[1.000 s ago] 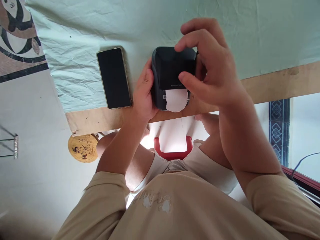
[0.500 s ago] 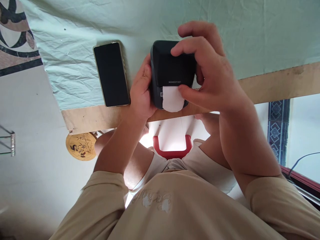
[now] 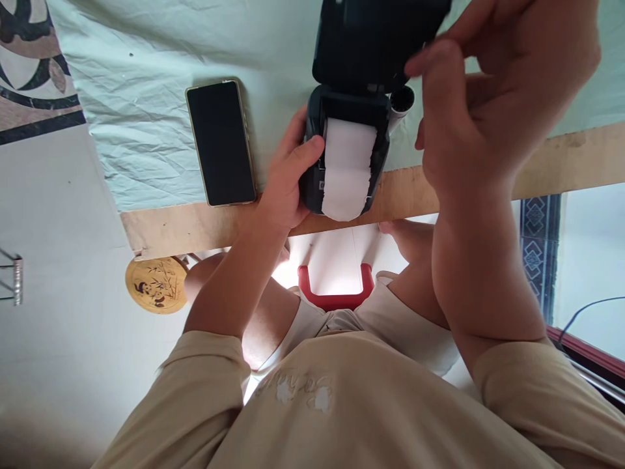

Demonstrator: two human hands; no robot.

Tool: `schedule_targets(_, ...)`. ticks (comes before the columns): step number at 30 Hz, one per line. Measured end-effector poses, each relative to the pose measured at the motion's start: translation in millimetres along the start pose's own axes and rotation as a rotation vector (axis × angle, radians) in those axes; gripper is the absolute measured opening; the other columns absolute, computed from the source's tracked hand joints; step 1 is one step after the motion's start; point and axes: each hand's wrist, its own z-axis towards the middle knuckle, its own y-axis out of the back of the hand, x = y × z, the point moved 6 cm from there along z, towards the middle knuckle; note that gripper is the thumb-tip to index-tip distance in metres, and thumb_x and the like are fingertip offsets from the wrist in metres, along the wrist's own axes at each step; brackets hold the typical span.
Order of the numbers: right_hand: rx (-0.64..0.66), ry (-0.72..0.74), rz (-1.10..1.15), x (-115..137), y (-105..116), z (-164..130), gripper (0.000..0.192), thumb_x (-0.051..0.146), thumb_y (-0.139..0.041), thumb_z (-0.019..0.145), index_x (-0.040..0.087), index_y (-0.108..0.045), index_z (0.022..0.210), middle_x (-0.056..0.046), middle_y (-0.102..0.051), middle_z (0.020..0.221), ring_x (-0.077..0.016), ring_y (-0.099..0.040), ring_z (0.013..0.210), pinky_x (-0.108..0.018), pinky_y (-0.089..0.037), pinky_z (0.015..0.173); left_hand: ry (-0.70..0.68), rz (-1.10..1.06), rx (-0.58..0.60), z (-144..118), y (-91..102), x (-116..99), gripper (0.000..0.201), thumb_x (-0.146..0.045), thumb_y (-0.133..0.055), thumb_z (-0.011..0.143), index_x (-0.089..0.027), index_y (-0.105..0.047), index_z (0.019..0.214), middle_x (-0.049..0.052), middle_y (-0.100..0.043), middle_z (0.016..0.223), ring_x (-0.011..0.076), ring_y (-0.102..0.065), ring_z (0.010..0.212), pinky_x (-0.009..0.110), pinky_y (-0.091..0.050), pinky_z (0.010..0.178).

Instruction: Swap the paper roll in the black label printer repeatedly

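A black label printer (image 3: 312, 185) stands with its lid (image 3: 375, 45) swung up and back. Inside lies white label paper (image 3: 349, 156), its ragged end hanging over the front edge. My left hand (image 3: 288, 176) grips the printer's left side, the thumb over the rim of the compartment. At the lid's right edge is my right hand (image 3: 493, 98), its bent fingers on that edge; the fingertips are partly hidden. Just right of the hinge, a light tube with a dark open end (image 3: 402, 99) shows, partly covered by the printer.
A phone with a dark screen (image 3: 222, 143) lies left of the printer on the pale green cloth (image 3: 146, 117). The wooden table edge (image 3: 170, 228) runs below. A round yellow stool (image 3: 156, 284) is at lower left, and a red frame (image 3: 336, 301) is between my legs.
The printer's lid has gone from closed to raised, with my right hand moving up and right along with it. The paper inside and the tube behind have come into view.
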Motion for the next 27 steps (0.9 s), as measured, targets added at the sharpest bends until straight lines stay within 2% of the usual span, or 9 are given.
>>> schedule_targets(3,0.111,0.041,-0.127,-4,-4,1,0.011,0.021,-0.05,0.084,0.016,-0.06,0.082,-0.002,-0.054,0.08,-0.0075,-0.048,0.064,-0.025,-0.032,0.055,-0.017,-0.032,0.025,0,-2.1,-2,0.032,-0.042,-0.068,0.071,-0.032,-0.064,0.101,-0.001,-0.07,0.091,0.0246,-0.064,0.093,0.034,-0.051,0.071)
schedule_targets(5,0.268,0.09,-0.244,-5,-12,-1,0.013,0.023,-0.051,0.084,0.019,-0.063,0.087,-0.001,-0.061,0.085,-0.0081,-0.047,0.06,-0.028,-0.038,0.061,-0.009,-0.008,0.01,-1,-3.2,-2,0.035,-0.041,-0.068,0.071,-0.031,-0.063,0.104,0.0,-0.07,0.091,0.0251,-0.064,0.097,0.034,-0.052,0.074)
schedule_targets(9,0.546,0.117,-0.45,-7,-30,-11,0.026,0.027,-0.052,0.081,0.028,-0.065,0.103,0.003,-0.066,0.104,-0.0172,-0.061,0.082,-0.033,-0.043,0.072,-0.025,0.024,-0.002,-3,-5.8,-3,0.034,-0.041,-0.068,0.071,-0.032,-0.063,0.103,0.0,-0.067,0.09,0.0225,-0.064,0.092,0.031,-0.052,0.071)
schedule_targets(12,0.63,0.097,-0.501,-7,-36,-15,0.028,0.027,-0.05,0.081,0.031,-0.064,0.105,0.003,-0.065,0.109,-0.0179,-0.061,0.083,-0.031,-0.038,0.066,-0.044,0.005,0.024,-3,-6.7,-3,0.028,-0.039,-0.067,0.073,-0.033,-0.064,0.101,0.0,-0.064,0.091,0.0188,-0.062,0.085,0.029,-0.05,0.068)
schedule_targets(16,0.685,0.04,-0.546,-9,-39,-15,0.033,0.022,-0.055,0.075,0.03,-0.059,0.107,0.001,-0.066,0.096,-0.0175,-0.057,0.074,-0.027,-0.031,0.059,-0.049,-0.062,0.08,-2,-8.8,-2,0.031,-0.036,-0.068,0.074,-0.031,-0.062,0.104,-0.001,-0.062,0.092,0.0143,-0.057,0.076,0.026,-0.046,0.061)
schedule_targets(18,0.69,-0.008,-0.54,-12,-38,-13,0.036,0.02,-0.056,0.071,0.028,-0.057,0.107,0.0,-0.066,0.094,-0.0185,-0.057,0.075,-0.028,-0.033,0.061,-0.035,-0.065,0.067,-4,-10.0,-2,0.028,-0.034,-0.066,0.076,-0.031,-0.062,0.104,-0.001,-0.061,0.091,0.0138,-0.057,0.076,0.025,-0.046,0.061)
schedule_targets(23,0.661,-0.072,-0.264,-8,-28,-10,0.035,0.014,-0.058,0.065,0.023,-0.054,0.098,0.002,-0.064,0.097,-0.01,-0.054,0.067,-0.025,-0.035,0.06,-0.003,-0.045,0.041,-9,-15.9,-6,0.022,-0.027,-0.06,0.08,-0.029,-0.062,0.102,0.0,-0.063,0.089,0.016,-0.062,0.082,0.026,-0.049,0.066)
schedule_targets(25,0.646,-0.122,0.003,-6,-22,-9,0.028,0.012,-0.058,0.063,0.019,-0.053,0.09,0.001,-0.062,0.092,-0.0054,-0.05,0.064,-0.02,-0.029,0.052,-0.016,-0.072,0.044,-10,-15.5,-8,0.023,-0.026,-0.06,0.08,-0.029,-0.062,0.102,0.0,-0.064,0.09,0.0173,-0.063,0.086,0.027,-0.05,0.069)
schedule_targets(27,0.509,-0.258,0.307,-12,-10,-2,0.03,0.011,-0.057,0.059,0.019,-0.049,0.087,0.003,-0.057,0.083,-0.0042,-0.05,0.063,-0.017,-0.024,0.047,-0.011,-0.114,0.043,-8,-12.5,-6,0.022,-0.025,-0.058,0.082,-0.028,-0.061,0.104,0.0,-0.065,0.094,0.0181,-0.065,0.089,0.028,-0.052,0.069)
